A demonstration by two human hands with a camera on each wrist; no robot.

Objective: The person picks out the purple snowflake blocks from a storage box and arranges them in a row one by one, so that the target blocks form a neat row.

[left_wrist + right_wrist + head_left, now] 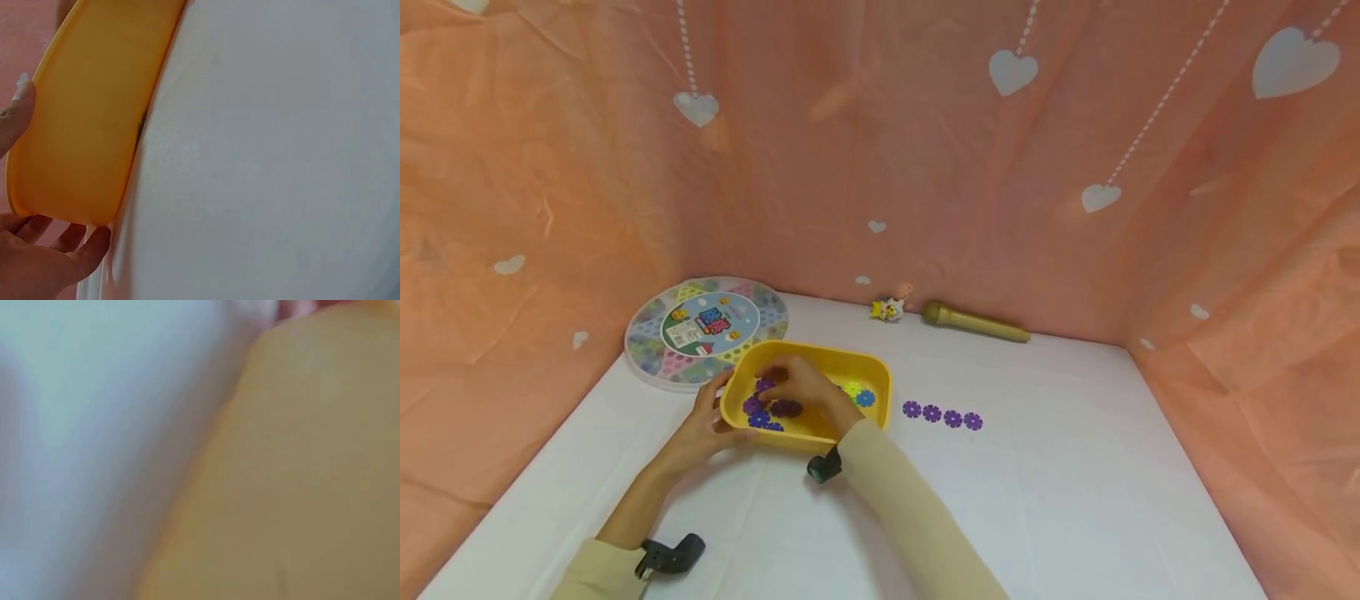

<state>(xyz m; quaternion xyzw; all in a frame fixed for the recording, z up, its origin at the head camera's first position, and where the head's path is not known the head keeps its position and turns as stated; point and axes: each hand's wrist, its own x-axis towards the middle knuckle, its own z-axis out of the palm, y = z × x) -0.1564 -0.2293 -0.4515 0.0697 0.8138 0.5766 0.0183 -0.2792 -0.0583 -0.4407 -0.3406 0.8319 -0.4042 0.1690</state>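
My left hand grips the left end of a yellow plastic basin. In the left wrist view the thumb lies at the rim and the fingers curl against the end wall. Inside the basin, my right hand reaches down among purple snowflake-shaped plastic discs. Whether its fingers pinch a disc is unclear. Dark blue discs lie near the left end, a light blue disc and yellow-green discs toward the right. The right wrist view is blurred and shows mostly the basin wall.
Several purple discs form a row on the white table, right of the basin. A round printed game board lies behind the basin's left end. Farther back are a small figurine and a brown microphone-shaped stick, before a pink curtain.
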